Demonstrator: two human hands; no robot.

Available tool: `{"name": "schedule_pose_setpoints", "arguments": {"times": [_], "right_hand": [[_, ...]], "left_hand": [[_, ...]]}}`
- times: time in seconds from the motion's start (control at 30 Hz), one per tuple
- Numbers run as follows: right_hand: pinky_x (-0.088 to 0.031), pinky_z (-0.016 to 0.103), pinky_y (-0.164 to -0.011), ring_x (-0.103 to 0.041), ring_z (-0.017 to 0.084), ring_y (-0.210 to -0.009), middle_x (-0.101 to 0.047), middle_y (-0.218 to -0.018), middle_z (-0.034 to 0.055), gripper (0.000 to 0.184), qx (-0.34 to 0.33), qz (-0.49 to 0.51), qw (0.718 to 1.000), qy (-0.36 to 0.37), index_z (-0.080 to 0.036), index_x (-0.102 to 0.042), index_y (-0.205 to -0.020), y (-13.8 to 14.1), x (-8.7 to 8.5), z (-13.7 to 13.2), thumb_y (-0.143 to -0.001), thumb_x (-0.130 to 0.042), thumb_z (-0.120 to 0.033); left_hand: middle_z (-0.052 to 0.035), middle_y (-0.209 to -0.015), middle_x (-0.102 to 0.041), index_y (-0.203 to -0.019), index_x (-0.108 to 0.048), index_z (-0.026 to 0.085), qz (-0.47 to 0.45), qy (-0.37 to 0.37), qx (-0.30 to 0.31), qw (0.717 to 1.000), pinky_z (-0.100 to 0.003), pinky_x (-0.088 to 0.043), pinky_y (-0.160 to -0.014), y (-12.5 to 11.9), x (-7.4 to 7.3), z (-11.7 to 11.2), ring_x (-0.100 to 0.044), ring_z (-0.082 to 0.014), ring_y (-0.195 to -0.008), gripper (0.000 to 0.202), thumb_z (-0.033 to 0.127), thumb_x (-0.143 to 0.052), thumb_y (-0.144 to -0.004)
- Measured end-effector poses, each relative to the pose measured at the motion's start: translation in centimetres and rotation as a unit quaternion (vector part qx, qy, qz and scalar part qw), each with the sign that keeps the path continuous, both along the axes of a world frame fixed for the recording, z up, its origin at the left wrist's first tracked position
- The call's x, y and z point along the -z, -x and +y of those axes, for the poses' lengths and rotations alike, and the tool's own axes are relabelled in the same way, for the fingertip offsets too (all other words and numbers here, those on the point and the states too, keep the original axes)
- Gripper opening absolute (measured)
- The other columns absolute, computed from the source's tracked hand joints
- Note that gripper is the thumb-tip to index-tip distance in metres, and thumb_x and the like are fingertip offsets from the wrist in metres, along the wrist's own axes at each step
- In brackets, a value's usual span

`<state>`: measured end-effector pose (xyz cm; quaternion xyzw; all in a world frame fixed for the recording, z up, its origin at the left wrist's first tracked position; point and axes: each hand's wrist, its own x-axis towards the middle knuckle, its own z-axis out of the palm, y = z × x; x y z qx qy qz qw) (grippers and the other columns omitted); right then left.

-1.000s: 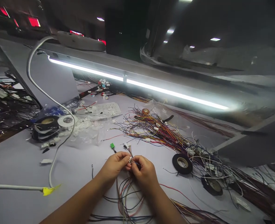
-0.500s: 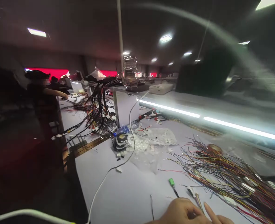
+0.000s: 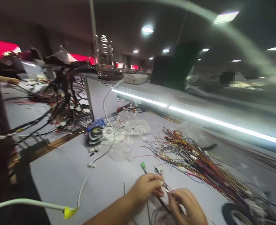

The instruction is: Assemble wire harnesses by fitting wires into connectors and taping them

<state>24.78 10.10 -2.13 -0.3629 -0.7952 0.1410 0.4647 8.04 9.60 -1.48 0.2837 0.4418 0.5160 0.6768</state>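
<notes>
At the bottom of the head view, my left hand [image 3: 146, 189] pinches a small white connector [image 3: 162, 183] between thumb and fingers. My right hand [image 3: 188, 203], just to its right, has its fingers closed around thin wires [image 3: 167, 188] that run between the two hands. A dark cable [image 3: 162, 203] passes beneath the fingers. Just beyond the hands lie a green connector [image 3: 143, 166] on a dark lead and a white connector [image 3: 157, 169]. The fingertips of my right hand partly hide what they grip.
A large bundle of loose wires [image 3: 199, 162] stretches along the right. A black tape roll [image 3: 227, 211] lies at the lower right. Plastic bags of small white parts [image 3: 138, 126] lie further back. A white cable [image 3: 81, 184] crosses the left side. Another person's arm [image 3: 2, 78] shows at far left.
The view has swung right and down, so the table's things sit further left. Both hands now show more fully, with the white connector and wires between them.
</notes>
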Motion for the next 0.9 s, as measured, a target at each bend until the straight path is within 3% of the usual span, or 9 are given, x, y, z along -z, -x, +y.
{"name": "schedule_pose_setpoints", "arguments": {"times": [0.13,0.23,0.57,0.8,0.9], "right_hand": [[-0.043,0.027,-0.061,-0.057,0.016,-0.065,-0.06,-0.07,0.0015,0.011,0.023,-0.053,0.998,0.022,-0.021,-0.057,-0.079,1.0,-0.7,-0.4,-0.087,-0.054,-0.015],[-0.041,0.025,-0.06,-0.057,0.015,-0.065,-0.061,-0.071,0.0011,0.012,0.042,-0.047,0.997,0.04,-0.021,-0.059,-0.079,1.1,-0.8,-0.2,-0.087,-0.054,-0.014],[-0.04,0.024,-0.06,-0.057,0.014,-0.066,-0.062,-0.074,0.0014,0.011,0.052,-0.045,0.994,0.084,-0.02,-0.062,-0.08,1.1,-1.2,0.0,-0.086,-0.054,-0.015],[-0.037,0.028,-0.062,-0.054,0.016,-0.063,-0.06,-0.067,0.002,0.017,0.09,-0.146,0.985,-0.029,-0.021,-0.061,-0.077,1.0,-1.4,-0.3,-0.09,-0.051,-0.017],[-0.042,0.027,-0.065,-0.059,0.016,-0.068,-0.064,-0.074,0.0028,0.015,0.059,-0.1,0.993,0.015,-0.021,-0.063,-0.085,0.8,-1.4,-0.2,-0.092,-0.05,-0.017]], "left_hand": [[-0.0017,-0.065,-0.065,-0.099,-0.065,0.011,-0.039,0.008,0.028,0.999,-0.023,-0.045,-0.062,0.8,-0.5,0.6,-0.058,-0.0107,-0.058,0.045,0.038,-0.08,-0.067],[-0.0027,-0.068,-0.066,-0.098,-0.066,0.01,-0.038,0.009,0.06,0.997,-0.021,-0.045,-0.063,1.0,-0.8,0.7,-0.057,-0.0093,-0.059,0.038,0.036,-0.079,-0.072],[-0.0007,-0.066,-0.066,-0.099,-0.066,0.012,-0.022,0.018,0.084,0.996,-0.021,-0.043,-0.065,1.3,-1.2,0.5,-0.056,-0.0091,-0.06,0.036,0.035,-0.078,-0.074],[0.0011,-0.07,-0.066,-0.094,-0.064,0.015,0.043,-0.025,0.078,0.996,-0.026,-0.047,-0.069,0.6,-1.0,0.4,-0.06,-0.0129,-0.067,0.042,0.041,-0.082,-0.066],[0.0018,-0.071,-0.066,-0.094,-0.064,0.015,0.058,-0.042,0.058,0.996,-0.026,-0.048,-0.069,0.4,-0.7,0.4,-0.06,-0.0129,-0.067,0.041,0.042,-0.08,-0.068]]}}
